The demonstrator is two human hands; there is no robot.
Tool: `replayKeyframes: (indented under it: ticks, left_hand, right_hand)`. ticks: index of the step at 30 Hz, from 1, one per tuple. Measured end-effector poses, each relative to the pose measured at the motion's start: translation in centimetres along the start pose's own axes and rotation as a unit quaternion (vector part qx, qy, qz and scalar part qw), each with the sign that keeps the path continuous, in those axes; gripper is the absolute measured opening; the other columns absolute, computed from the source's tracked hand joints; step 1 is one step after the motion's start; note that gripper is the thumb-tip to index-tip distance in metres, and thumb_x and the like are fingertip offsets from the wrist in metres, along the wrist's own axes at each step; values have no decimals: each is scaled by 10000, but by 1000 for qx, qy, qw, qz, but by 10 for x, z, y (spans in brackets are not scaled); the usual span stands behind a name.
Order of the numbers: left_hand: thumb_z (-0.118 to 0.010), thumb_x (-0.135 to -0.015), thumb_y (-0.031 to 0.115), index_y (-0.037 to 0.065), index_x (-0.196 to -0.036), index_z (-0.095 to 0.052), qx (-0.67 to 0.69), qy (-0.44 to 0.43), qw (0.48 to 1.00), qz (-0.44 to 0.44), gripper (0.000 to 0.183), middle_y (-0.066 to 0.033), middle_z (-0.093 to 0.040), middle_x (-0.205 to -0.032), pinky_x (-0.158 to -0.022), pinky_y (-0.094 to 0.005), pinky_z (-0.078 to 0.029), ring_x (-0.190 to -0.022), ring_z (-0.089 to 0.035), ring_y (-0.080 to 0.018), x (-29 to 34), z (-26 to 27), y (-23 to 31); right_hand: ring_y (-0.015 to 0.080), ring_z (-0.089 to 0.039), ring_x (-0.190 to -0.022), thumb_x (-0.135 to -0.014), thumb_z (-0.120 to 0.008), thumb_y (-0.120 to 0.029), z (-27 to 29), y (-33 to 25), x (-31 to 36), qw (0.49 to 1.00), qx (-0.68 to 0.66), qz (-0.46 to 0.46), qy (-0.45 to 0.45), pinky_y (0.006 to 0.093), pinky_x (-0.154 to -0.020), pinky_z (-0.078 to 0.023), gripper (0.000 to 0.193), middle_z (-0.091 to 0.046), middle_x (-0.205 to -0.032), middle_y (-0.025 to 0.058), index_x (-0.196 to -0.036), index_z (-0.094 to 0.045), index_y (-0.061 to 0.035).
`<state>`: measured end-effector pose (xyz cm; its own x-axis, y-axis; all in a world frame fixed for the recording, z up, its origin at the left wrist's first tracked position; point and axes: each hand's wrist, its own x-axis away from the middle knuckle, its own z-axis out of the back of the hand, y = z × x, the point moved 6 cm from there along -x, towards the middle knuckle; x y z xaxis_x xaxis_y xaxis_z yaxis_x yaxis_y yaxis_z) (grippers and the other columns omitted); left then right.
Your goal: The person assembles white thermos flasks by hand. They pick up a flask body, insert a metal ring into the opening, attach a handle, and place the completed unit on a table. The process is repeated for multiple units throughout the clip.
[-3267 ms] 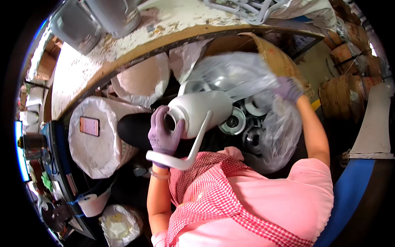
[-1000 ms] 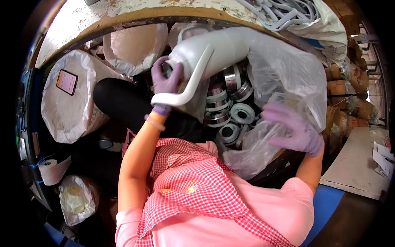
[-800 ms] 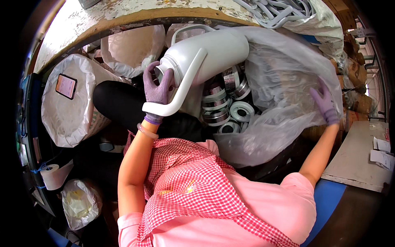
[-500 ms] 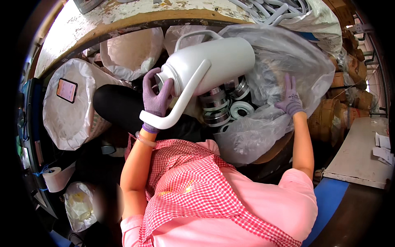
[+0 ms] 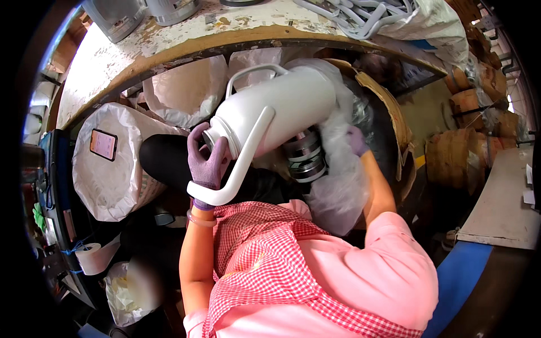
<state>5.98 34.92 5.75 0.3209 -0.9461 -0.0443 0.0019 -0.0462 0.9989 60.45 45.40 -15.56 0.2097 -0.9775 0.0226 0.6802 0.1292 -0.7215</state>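
My left hand [image 5: 207, 163], in a purple glove, grips the neck of a large white vacuum jug [image 5: 287, 104]. Its fingers are around the open mouth, and the jug lies tilted with its base up to the right. The jug's curved white handle [image 5: 248, 163] hangs across my left wrist. Against a crumpled clear plastic bag [image 5: 341, 180] presses my right hand [image 5: 356, 141], also gloved; its fingers are blurred and partly hidden by the film. Shiny metal ring-shaped parts [image 5: 307, 163] show beneath the jug, beside the bag.
On the left stands a white sack [image 5: 84, 174] with a phone [image 5: 103, 145] on it. The worn workbench [image 5: 225, 31] carries grey handles [image 5: 366, 17] and clear containers [image 5: 115, 19]. A torn cardboard edge [image 5: 389, 104] curves right of the bag. Brown wrapped bundles [image 5: 451, 158] sit farther right.
My right hand has moved left, and the plastic bag has bunched up toward the jug, uncovering the cardboard edge. My left hand still holds the jug. The view has shifted.
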Motion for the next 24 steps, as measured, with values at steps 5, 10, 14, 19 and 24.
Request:
replayKeyframes:
  ticks: [5, 10, 14, 19, 24]
  left_hand:
    - [-718, -872, 149, 60, -1333, -501, 30, -10, 999, 35, 517, -71, -613, -1051, -613, -241, -512, -818, -604, -124, 10, 11, -6]
    - [-721, -869, 109, 36, -1332, -506, 17, -7, 1000, 21, 516, -76, -607, -1092, -668, -247, -514, -827, -597, -118, 9, -15, -8]
    - [-778, -821, 201, 15, -1256, -562, -152, 70, 977, -133, 520, -127, -570, -1166, -896, -343, -469, -1030, -561, -223, -34, -32, -43]
    - [-791, -817, 261, 2, -1223, -563, -195, 121, 958, -172, 533, -132, -567, -1153, -941, -359, -446, -1046, -532, -235, -54, -9, -63]
    - [-793, -816, 219, 13, -1248, -563, -109, 94, 977, -159, 532, -87, -568, -1162, -866, -306, -464, -997, -540, -165, -37, -17, -41]
  right_hand:
    - [286, -612, -989, -866, -672, -339, 140, 6, 39, 826, 389, -317, 257, 428, -863, -506, 434, -643, -1087, 168, -1154, -619, -19]
    - [351, -622, -1150, -897, -640, -404, 193, 54, 111, 703, 441, -485, 277, 484, -938, -495, 539, -633, -1252, 233, -1278, -600, -25]
    - [412, -560, -1249, -890, -587, -242, 183, 73, 95, 802, 272, -480, 230, 432, -1049, -447, 552, -608, -1320, 240, -1387, -497, -21]
    - [400, -575, -1222, -914, -585, -286, 120, -170, 13, 906, 332, -258, 57, 402, -1040, -455, 526, -609, -1300, 253, -1357, -535, -6]
    - [370, -660, -1022, -817, -693, -375, 3, -317, 21, 952, 194, 81, -221, 422, -938, -506, 472, -693, -1155, 173, -1174, -691, -67]
